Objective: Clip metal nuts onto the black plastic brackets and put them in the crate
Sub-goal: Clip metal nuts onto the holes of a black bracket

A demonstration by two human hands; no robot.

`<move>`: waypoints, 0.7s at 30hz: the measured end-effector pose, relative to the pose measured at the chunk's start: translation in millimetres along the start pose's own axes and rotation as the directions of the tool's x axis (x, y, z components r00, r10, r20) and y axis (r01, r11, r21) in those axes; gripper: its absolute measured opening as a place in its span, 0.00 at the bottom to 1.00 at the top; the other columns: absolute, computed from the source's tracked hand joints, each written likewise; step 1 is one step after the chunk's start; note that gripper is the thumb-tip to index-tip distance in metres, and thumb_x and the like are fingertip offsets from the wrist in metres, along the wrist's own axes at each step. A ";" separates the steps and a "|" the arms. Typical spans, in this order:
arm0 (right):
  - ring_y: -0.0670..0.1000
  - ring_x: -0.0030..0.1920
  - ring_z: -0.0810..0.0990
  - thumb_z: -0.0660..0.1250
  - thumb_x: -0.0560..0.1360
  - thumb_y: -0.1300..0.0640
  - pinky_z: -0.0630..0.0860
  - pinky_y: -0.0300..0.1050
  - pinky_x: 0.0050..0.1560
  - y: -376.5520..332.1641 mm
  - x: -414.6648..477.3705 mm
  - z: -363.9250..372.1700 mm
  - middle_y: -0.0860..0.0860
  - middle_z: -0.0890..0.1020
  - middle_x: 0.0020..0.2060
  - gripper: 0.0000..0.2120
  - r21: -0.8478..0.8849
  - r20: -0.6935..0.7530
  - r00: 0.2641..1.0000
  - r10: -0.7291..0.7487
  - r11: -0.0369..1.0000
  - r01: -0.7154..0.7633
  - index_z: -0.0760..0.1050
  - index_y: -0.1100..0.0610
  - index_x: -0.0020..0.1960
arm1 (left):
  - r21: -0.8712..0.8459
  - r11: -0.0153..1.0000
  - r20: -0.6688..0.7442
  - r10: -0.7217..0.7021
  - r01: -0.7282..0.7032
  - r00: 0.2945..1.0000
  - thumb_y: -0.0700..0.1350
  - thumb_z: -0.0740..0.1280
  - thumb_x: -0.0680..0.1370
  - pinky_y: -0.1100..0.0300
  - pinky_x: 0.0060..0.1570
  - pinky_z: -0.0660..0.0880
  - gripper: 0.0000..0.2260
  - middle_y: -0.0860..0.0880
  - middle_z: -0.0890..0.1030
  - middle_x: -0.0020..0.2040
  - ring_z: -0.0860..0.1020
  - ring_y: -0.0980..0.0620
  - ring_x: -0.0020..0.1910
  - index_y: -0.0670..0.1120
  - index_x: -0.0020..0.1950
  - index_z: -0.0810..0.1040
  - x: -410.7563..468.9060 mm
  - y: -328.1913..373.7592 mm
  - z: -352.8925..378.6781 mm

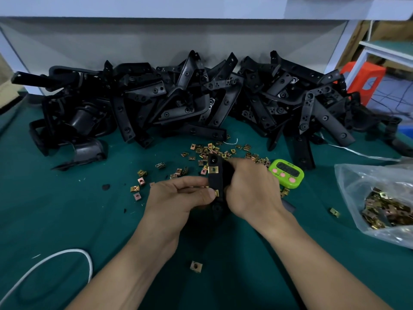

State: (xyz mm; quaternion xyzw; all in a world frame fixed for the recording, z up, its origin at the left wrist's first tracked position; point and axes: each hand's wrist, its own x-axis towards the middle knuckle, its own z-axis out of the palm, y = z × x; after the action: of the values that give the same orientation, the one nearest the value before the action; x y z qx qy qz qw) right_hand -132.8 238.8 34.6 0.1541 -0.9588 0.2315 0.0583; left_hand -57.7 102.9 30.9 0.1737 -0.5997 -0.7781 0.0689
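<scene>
L hand (176, 198) pinches nut (216, 193) on bracket (216, 180) R hand (250, 186) grips; green mat (67, 209), grey wall (156, 41) behind.

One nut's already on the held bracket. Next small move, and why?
Probably push the lower nut sideways onto the bracket with the left hand, until it sits like the upper nut. The left hand pinches it at the bracket's left edge, seemingly only partly on, while the right hand grips the bracket steady.
</scene>
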 end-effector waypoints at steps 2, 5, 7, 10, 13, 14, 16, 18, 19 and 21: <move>0.60 0.38 0.78 0.64 0.66 0.58 0.69 0.46 0.38 1.6 1.4 -3.1 0.43 0.70 0.29 0.12 0.003 0.022 0.999 0.034 0.999 -0.035 0.76 0.47 0.47 | -0.014 1.000 -0.045 0.015 -0.016 0.999 0.30 0.76 0.68 0.67 0.35 0.78 0.08 0.43 0.86 0.37 0.83 0.53 0.32 0.41 0.43 0.86 3.9 6.8 -6.8; 0.62 0.44 0.80 0.65 0.68 0.63 0.72 0.48 0.41 10.7 7.2 -10.8 0.50 0.77 0.35 0.14 -0.030 0.033 0.993 0.112 0.993 -0.111 0.77 0.48 0.49 | -0.040 0.994 -0.211 0.092 -0.103 0.973 0.31 0.74 0.71 0.68 0.33 0.77 0.07 0.46 0.86 0.35 0.80 0.54 0.30 0.41 0.45 0.85 19.2 19.8 -37.8; 0.63 0.45 0.80 0.66 0.69 0.64 0.73 0.49 0.43 13.4 9.9 -12.7 0.53 0.79 0.39 0.14 -0.035 0.026 0.990 0.135 0.990 -0.135 0.79 0.50 0.52 | 0.042 0.992 -0.257 0.125 -0.118 0.958 0.32 0.73 0.73 0.69 0.31 0.74 0.07 0.48 0.84 0.33 0.78 0.56 0.28 0.42 0.47 0.86 22.3 20.2 -49.4; 0.61 0.43 0.80 0.66 0.69 0.63 0.70 0.47 0.40 7.3 6.4 -8.7 0.51 0.76 0.36 0.15 -0.046 0.032 0.995 0.091 0.995 -0.089 0.79 0.49 0.52 | 0.127 0.987 -0.118 0.115 -0.099 0.986 0.36 0.73 0.76 0.67 0.30 0.75 0.05 0.45 0.85 0.35 0.78 0.55 0.29 0.45 0.46 0.88 14.3 8.2 -33.4; 0.62 0.46 0.82 0.66 0.67 0.64 0.71 0.46 0.40 3.8 2.2 -6.7 0.52 0.81 0.39 0.19 -0.048 0.036 0.998 0.047 0.998 -0.045 0.79 0.48 0.55 | 0.104 0.989 0.051 0.100 -0.105 0.994 0.44 0.74 0.75 0.65 0.31 0.77 0.04 0.44 0.84 0.35 0.81 0.52 0.30 0.46 0.43 0.88 6.5 4.2 -14.5; 0.61 0.46 0.82 0.67 0.67 0.64 0.71 0.45 0.40 4.0 2.2 -7.1 0.52 0.81 0.39 0.20 -0.043 0.034 0.998 0.047 0.998 -0.045 0.79 0.48 0.56 | 0.090 0.990 0.068 0.098 -0.104 0.993 0.47 0.73 0.74 0.64 0.30 0.77 0.07 0.43 0.84 0.35 0.81 0.51 0.30 0.45 0.42 0.87 4.8 4.5 -11.0; 0.60 0.46 0.82 0.68 0.67 0.65 0.71 0.45 0.40 4.3 2.7 -8.1 0.50 0.78 0.37 0.21 -0.039 0.038 0.998 0.053 0.998 -0.052 0.79 0.47 0.56 | 0.104 0.989 0.062 0.102 -0.108 0.993 0.52 0.72 0.72 0.62 0.29 0.78 0.13 0.41 0.84 0.34 0.82 0.49 0.29 0.43 0.37 0.85 1.3 3.0 -6.3; 0.60 0.45 0.82 0.68 0.68 0.64 0.71 0.44 0.40 4.0 2.6 -8.1 0.48 0.76 0.36 0.20 -0.045 0.041 0.998 0.052 0.998 -0.051 0.79 0.47 0.56 | 0.134 0.985 0.026 0.104 -0.106 0.994 0.54 0.72 0.72 0.61 0.27 0.77 0.15 0.41 0.83 0.32 0.81 0.47 0.27 0.43 0.34 0.83 -2.5 0.4 -2.3; 0.59 0.45 0.82 0.68 0.68 0.63 0.71 0.44 0.40 3.4 2.3 -8.0 0.48 0.78 0.37 0.19 -0.041 0.041 0.998 0.053 0.998 -0.051 0.79 0.47 0.56 | 0.142 0.985 0.008 0.102 -0.102 0.995 0.55 0.72 0.72 0.61 0.26 0.77 0.15 0.41 0.83 0.32 0.81 0.47 0.27 0.44 0.34 0.83 -3.8 -0.7 -0.6; 0.59 0.44 0.82 0.68 0.68 0.62 0.71 0.45 0.40 2.5 1.5 -8.1 0.49 0.80 0.37 0.17 -0.028 0.039 0.998 0.056 0.998 -0.055 0.79 0.46 0.54 | 0.154 0.982 -0.009 0.108 -0.106 0.994 0.57 0.72 0.70 0.62 0.26 0.77 0.16 0.42 0.84 0.31 0.82 0.48 0.27 0.44 0.34 0.83 -5.6 -2.4 2.5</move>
State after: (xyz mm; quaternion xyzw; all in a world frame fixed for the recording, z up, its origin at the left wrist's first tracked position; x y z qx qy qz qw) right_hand -134.7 244.3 41.1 0.1311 -0.9667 0.2170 0.0347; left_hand -53.1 107.5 30.2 0.1529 -0.6657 -0.7232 0.1023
